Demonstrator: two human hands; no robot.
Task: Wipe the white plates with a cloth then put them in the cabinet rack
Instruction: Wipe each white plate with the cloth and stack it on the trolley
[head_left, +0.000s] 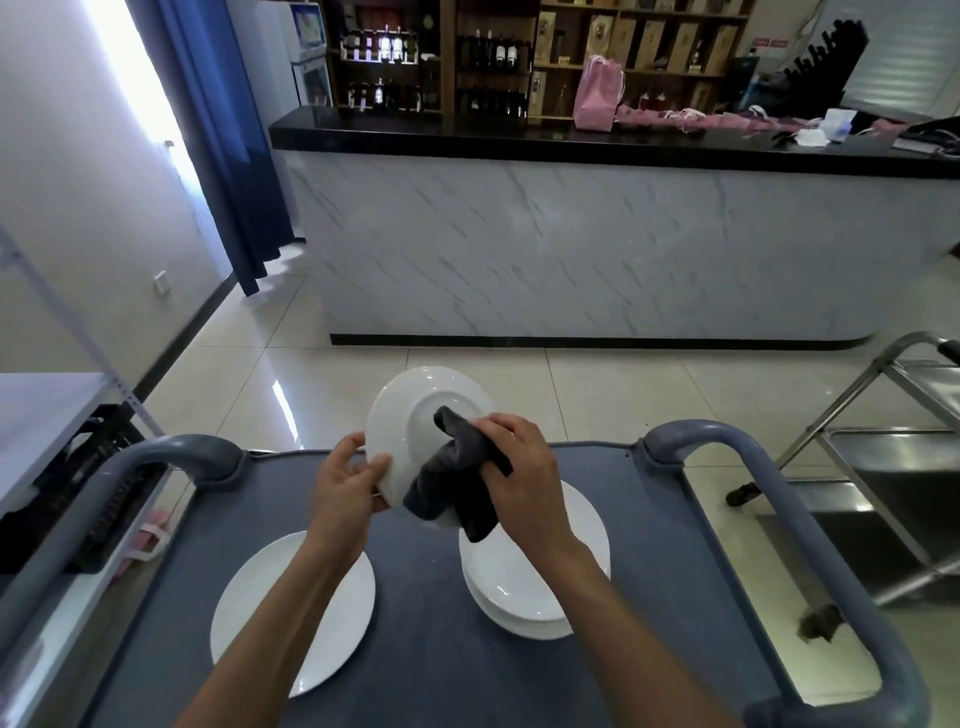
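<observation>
The left hand (345, 480) pinches the tilted plate's (410, 431) near-left rim above the cart (426, 649), underside toward the person; right-hand fingers (511, 441) clutch the cloth (457, 478) against it.

One head-worn, wide-angle camera looks forward and down from close above the cart (431, 649), which fills the bottom of the frame. The floor lies mid-frame, while the marble-fronted counter (571, 244) and bottle shelves (467, 52) stand farther off across the top.
</observation>
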